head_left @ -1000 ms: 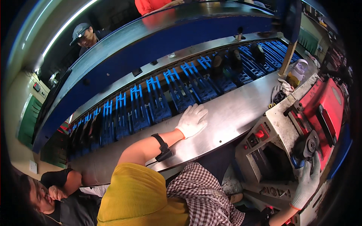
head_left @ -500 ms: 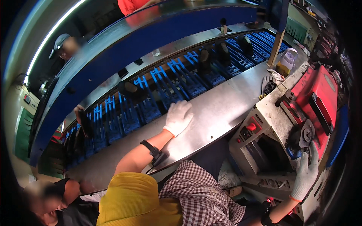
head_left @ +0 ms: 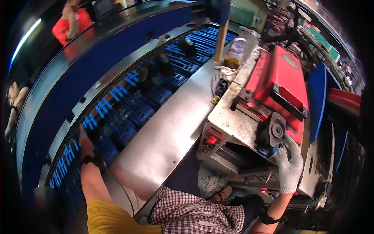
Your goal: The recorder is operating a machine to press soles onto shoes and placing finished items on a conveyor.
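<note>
At the front of the red-topped machine (head_left: 282,74), my right hand (head_left: 291,165), in a white knit glove, is closed on the lower end of a dark shoe (head_left: 276,130). The shoe's ringed sole faces me, and something blue (head_left: 267,151) shows below it. My left arm stretches forward over the metal ledge. My left hand (head_left: 83,135) is in shadow above the blue-lit rack conveyor (head_left: 117,93). Its fingers are too dark to tell whether they hold anything.
Dark shoes (head_left: 187,46) sit on the far part of the conveyor. A bare steel ledge (head_left: 167,128) runs along its near side. A lilac-topped bottle (head_left: 235,50) and gloves (head_left: 224,76) lie by a wooden post (head_left: 221,41). Across the line stands a person in red (head_left: 80,23).
My left hand has moved from the steel ledge leftward and forward over the conveyor. The view has turned to the right. My right hand stays at the shoe on the machine.
</note>
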{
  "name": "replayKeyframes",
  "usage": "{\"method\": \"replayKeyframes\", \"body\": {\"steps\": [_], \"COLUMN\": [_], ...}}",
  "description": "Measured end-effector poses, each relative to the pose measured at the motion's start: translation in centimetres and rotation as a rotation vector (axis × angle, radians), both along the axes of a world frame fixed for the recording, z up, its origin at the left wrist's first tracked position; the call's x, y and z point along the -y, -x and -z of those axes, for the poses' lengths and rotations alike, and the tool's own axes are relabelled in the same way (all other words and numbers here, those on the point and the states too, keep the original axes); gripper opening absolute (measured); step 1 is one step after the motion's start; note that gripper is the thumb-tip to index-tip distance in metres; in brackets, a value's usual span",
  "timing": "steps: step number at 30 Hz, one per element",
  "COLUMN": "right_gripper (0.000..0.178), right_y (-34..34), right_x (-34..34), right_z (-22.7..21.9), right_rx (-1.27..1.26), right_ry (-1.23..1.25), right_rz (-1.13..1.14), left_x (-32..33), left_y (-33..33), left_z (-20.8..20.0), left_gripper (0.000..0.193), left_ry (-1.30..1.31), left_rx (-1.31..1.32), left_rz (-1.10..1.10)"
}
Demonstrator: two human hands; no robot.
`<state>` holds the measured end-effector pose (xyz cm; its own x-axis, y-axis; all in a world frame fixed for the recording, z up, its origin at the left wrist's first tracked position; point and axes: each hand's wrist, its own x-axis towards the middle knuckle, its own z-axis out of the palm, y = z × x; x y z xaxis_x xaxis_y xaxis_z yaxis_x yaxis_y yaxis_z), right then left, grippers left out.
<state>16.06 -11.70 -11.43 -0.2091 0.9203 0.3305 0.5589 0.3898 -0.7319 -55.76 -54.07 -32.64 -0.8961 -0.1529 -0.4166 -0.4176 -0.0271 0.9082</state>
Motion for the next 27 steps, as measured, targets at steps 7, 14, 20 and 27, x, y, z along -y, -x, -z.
{"method": "replayKeyframes", "body": {"steps": [7,14,20,27], "right_gripper": [0.043,0.044,0.039,0.113], "right_y": [-0.5,-0.9,-1.9,-2.5], "right_x": [-0.2,-0.3,0.8,7.2], "right_z": [-1.0,-1.1,-1.3,-1.4], "right_rx": [0.114,0.152,0.038,-0.588], "right_ry": [-0.079,-0.155,-0.680,0.362], "right_rz": [0.027,-0.011,0.020,-0.921], "left_x": [1.1,-3.7,-11.0,-25.3], "left_y": [0.3,-16.8,-30.6,-51.6], "left_z": [1.0,-7.0,-14.4,-24.0], "left_gripper": [0.076,0.054,0.070,0.112], "left_ry": [-0.402,-0.400,-0.664,-0.926], "left_rx": [0.102,0.226,0.161,0.179], "left_rz": [0.516,0.292,0.704,1.486]}}
